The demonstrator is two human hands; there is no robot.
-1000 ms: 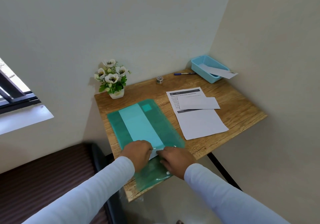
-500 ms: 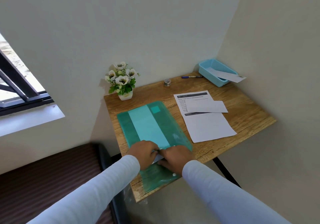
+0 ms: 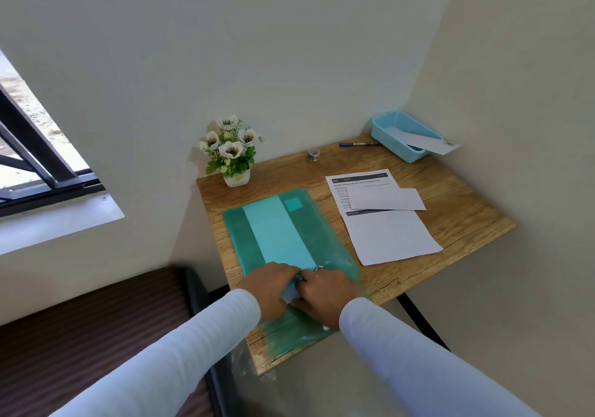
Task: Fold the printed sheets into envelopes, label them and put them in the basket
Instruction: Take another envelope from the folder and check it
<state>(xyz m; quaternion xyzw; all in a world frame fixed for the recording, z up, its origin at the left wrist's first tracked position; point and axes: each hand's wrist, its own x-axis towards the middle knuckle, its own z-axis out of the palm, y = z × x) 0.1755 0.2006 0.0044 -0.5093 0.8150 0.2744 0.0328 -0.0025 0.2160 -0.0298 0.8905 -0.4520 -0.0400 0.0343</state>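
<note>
One folder (image 3: 299,223), one sheet (image 3: 290,295) pinched by left hand (image 3: 272,283), right hand (image 3: 326,291)

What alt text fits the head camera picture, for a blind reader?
The left hand and right hand grip a white paper at the near end of a green folder on a table. A printed sheet lies beside it; a blue basket with an envelope stands at the far corner.
</note>
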